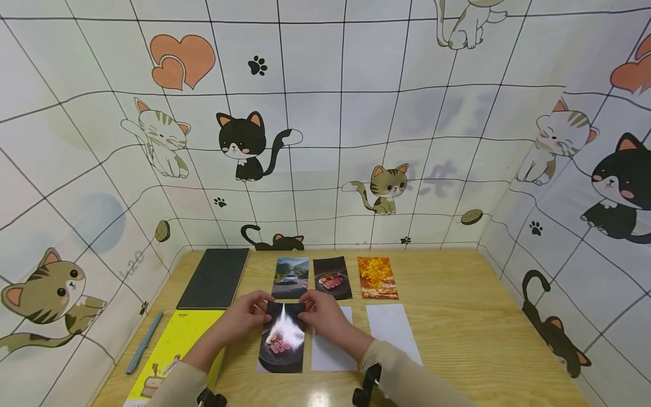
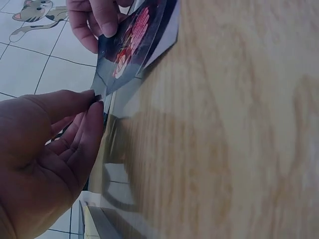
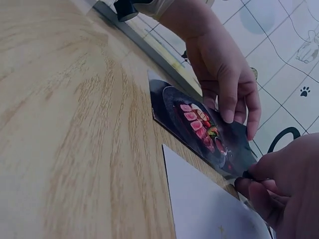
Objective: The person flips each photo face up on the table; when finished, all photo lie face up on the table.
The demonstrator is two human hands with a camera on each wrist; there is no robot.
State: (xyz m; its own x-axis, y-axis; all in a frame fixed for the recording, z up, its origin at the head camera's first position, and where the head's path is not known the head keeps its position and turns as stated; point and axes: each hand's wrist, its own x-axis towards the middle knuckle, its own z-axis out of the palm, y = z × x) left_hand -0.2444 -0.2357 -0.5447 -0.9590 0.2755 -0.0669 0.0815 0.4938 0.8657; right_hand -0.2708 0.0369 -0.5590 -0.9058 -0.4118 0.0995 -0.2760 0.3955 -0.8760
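Head view: I see my left hand (image 1: pixel 247 316) and right hand (image 1: pixel 322 315) pinching the glossy food photo (image 1: pixel 282 345) by its top corners; thin, floppy, slick, best held by edges

Head cam looks down over the whole table (image 1: pixel 458 316). Both wrist cams sit low at tabletop level, v. close, both seeing the food photo (image 2: pixel 130 50).

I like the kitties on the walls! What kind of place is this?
Probably a small tabletop work booth, not a real room: a light wooden table is boxed in by white tiled screens printed with cartoon cats, with glossy photo cards laid out in rows.
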